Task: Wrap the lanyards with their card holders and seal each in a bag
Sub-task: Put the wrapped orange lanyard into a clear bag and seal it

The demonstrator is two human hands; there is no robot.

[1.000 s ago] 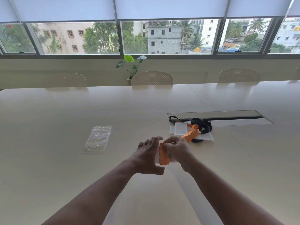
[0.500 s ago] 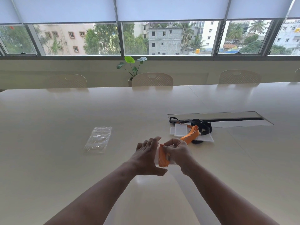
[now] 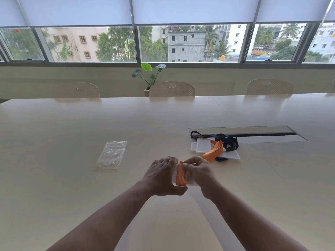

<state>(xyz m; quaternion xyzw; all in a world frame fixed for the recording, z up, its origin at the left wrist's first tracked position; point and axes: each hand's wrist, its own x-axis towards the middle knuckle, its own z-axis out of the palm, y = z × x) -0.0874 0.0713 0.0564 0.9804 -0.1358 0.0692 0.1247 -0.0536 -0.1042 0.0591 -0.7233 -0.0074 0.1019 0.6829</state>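
I can read no brand, label or writing anywhere from here — the card faces are plain white and the bags are clear. On the pale counter (image 3: 76,178), left of my hands, lies a flat clear bag (image 3: 111,155), well apart from everything else. Ahead and to the right is the waiting pile: white card holders (image 3: 203,145) lying flat, a black lanyard (image 3: 228,142) looped over them, and the loose tail of the orange lanyard (image 3: 213,153) draped across the pile toward me. Just behind that pile a long cable slot (image 3: 253,134) is set into the counter. Across the far edge stand three perforated chairs (image 3: 171,89), with a potted plant (image 3: 149,73) on the floor behind the middle one, under the window (image 3: 188,43) and its half-lowered blinds. Nothing lies between me and the work, though my own knuckles hide most of it. My left hand (image 3: 161,175) sits above the counter, fingers curved over the top and thumb tucked underneath, gripping a card holder (image 3: 188,182) with orange strap wound around it. My right hand (image 3: 198,172) is close against it, fingers curled and pinching the orange lanyard at the bundle's top edge. The bundle seems to have a clear film around it, but the view is too small for me to be sure. Both forearms reach in from the bottom of the frame, meeting at the middle.
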